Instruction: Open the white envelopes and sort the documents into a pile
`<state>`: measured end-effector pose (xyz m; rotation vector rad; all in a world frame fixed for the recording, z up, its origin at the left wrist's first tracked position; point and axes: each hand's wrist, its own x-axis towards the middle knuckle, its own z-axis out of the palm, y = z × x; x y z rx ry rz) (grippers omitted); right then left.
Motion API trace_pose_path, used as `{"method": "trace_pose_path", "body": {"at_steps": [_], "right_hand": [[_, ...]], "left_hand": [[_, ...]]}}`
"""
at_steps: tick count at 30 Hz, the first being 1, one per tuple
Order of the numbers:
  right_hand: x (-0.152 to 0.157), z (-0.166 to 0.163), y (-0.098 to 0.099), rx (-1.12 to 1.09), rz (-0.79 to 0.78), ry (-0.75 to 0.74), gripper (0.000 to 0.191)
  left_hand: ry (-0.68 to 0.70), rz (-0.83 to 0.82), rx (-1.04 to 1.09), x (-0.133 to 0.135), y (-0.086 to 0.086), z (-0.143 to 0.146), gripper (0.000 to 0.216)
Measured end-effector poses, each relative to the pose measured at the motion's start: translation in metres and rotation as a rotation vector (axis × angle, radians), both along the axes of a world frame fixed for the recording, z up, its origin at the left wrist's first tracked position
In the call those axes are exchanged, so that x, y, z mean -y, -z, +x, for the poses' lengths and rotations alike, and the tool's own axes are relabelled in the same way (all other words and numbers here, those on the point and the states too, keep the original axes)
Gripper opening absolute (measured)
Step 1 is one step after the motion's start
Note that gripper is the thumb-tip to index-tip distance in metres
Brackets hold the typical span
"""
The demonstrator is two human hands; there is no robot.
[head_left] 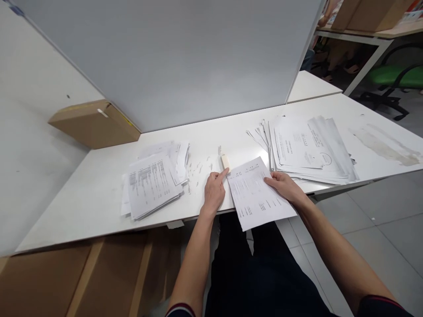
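A small cream stapler (225,161) lies on the white table, just beyond the upper left corner of a printed sheet (254,189). My left hand (214,190) has its index finger on the stapler's near end, with the other fingers curled in. Whether its thumb grips the stapler from below is hidden. My right hand (284,186) pinches the sheet at its right edge, thumb on top. The lower part of the sheet sticks out past the table's front edge, above my lap.
A loose pile of printed papers (155,182) lies to the left, and a bigger, fanned pile (307,147) to the right. A cardboard box (95,125) stands at the back left against a grey panel (198,61). Below the table are more cardboard boxes (49,273). A green chair (399,77) is far right.
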<state>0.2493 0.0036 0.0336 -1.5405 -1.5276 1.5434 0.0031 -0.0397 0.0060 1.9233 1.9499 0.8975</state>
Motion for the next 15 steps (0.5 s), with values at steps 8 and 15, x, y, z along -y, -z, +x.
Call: {"method": "trace_pose_path", "body": {"at_steps": [8, 15], "right_hand": [[0.012, -0.003, -0.016, 0.094, 0.118, 0.039, 0.022], [-0.014, 0.063, -0.054, 0.180, 0.182, 0.311, 0.028]], "left_hand": [[-0.012, 0.021, -0.056, 0.003, 0.001, 0.000, 0.053], [-0.057, 0.132, 0.092, 0.005, 0.000, 0.000, 0.046]]}}
